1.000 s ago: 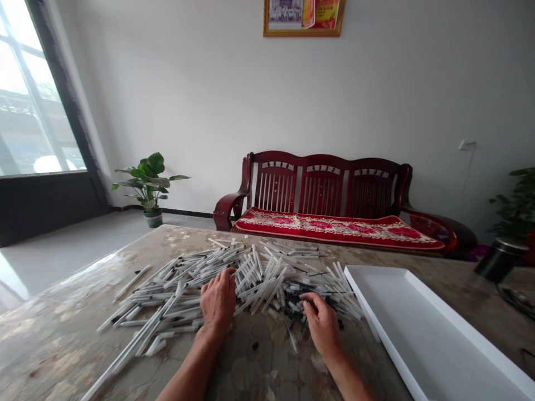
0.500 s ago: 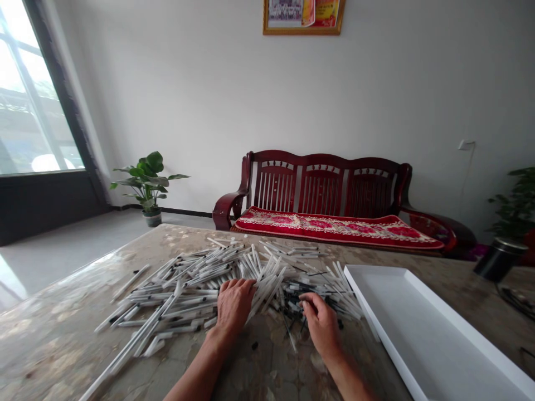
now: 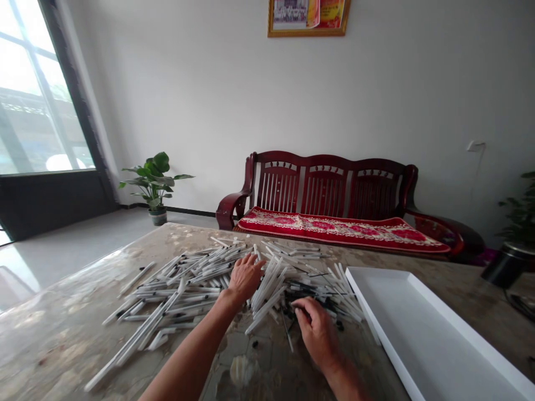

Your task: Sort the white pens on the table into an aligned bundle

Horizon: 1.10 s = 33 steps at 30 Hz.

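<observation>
A heap of white pen barrels [image 3: 196, 287], many with black ends, is spread over the table. My left hand [image 3: 244, 277] reaches into the middle of the heap, its fingers stretched forward and touching barrels. Just right of it, a bundle of barrels [image 3: 270, 284] lies slanted. My right hand [image 3: 317, 331] hovers at the near edge of the pile, thumb and fingertips pinched together; whatever is between them is too small to make out. Small black pen parts [image 3: 307, 289] and thin dark sticks lie beyond these fingertips.
To the right stands a shallow white tray [image 3: 434, 328]. The patterned table [image 3: 62, 345] carries everything. A dark red wooden bench [image 3: 321, 189] with a red cover is behind it. A black cylinder [image 3: 504, 264] stands at the far right, and a potted plant [image 3: 156, 184] at the left.
My left hand has moved forward and slightly right, and its fingers have stretched out over the heap. My right hand has shifted slightly nearer to me. The camera view has turned slightly left.
</observation>
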Tool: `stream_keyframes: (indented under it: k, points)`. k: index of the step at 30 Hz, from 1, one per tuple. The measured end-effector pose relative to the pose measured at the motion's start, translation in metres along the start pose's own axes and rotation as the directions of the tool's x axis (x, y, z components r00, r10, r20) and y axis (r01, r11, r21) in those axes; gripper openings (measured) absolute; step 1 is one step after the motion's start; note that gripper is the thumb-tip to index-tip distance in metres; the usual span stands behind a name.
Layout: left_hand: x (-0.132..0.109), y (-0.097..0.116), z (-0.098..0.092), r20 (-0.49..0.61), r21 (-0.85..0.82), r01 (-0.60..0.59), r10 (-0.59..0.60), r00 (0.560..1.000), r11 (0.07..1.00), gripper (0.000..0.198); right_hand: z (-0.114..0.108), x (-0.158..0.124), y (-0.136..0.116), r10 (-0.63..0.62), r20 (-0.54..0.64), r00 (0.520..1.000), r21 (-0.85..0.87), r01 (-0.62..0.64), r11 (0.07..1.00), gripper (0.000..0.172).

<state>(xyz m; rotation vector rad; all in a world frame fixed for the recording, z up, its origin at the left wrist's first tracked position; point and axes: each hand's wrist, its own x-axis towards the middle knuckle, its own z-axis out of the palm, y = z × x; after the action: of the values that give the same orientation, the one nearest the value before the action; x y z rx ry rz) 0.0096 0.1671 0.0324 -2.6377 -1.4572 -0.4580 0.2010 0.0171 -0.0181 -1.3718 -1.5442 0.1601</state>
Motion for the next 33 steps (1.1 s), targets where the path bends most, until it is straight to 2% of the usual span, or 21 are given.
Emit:
stream_keyframes:
  k: [2, 4, 12, 15, 18, 22, 25, 29, 33]
  points:
    - [0.008, -0.002, 0.005, 0.033, 0.01, -0.073, 0.072, 0.997, 0.997, 0.025, -0.001, -0.001, -0.005, -0.041, 0.027, 0.999, -0.013, 0.042, 0.999, 0.021]
    - [0.011, -0.004, 0.008, 0.052, 0.009, -0.089, 0.089, 0.995, 0.996, 0.022, 0.0, -0.002, -0.009, -0.063, 0.039, 0.997, -0.016, 0.064, 0.998, 0.022]
    - [-0.009, -0.022, 0.009, 0.017, 0.005, 0.003, -0.003, 1.0, 1.0, 0.024, 0.001, -0.004, -0.006, -0.067, 0.043, 0.997, -0.039, 0.069, 0.997, 0.02]
    - [-0.018, -0.033, 0.006, 0.023, 0.01, 0.008, -0.008, 1.0, 1.0, 0.026, -0.003, -0.003, -0.014, -0.105, 0.13, 0.986, -0.078, 0.116, 0.99, 0.021]
    - [-0.025, -0.044, 0.002, 0.038, 0.029, 0.004, -0.005, 0.999, 1.0, 0.03, -0.008, -0.004, -0.029, -0.159, 0.266, 0.951, -0.126, 0.198, 0.972, 0.022]
    - [-0.031, -0.057, -0.003, 0.05, 0.042, -0.036, 0.033, 0.998, 0.998, 0.029, -0.009, -0.007, -0.041, -0.2, 0.399, 0.895, -0.159, 0.282, 0.946, 0.037]
    - [-0.032, -0.065, -0.004, 0.057, 0.036, -0.067, 0.065, 0.996, 0.997, 0.029, -0.008, -0.008, -0.038, -0.171, 0.437, 0.883, -0.186, 0.275, 0.943, 0.033]
    - [-0.031, -0.074, -0.001, 0.039, 0.05, -0.097, 0.095, 0.995, 0.994, 0.034, -0.012, -0.004, -0.025, -0.097, 0.433, 0.896, -0.25, 0.223, 0.942, 0.032]
    - [-0.025, -0.067, 0.006, -0.044, 0.052, -0.147, 0.15, 0.988, 0.988, 0.037, -0.016, 0.001, -0.017, -0.071, 0.4, 0.914, -0.298, 0.203, 0.933, 0.034]
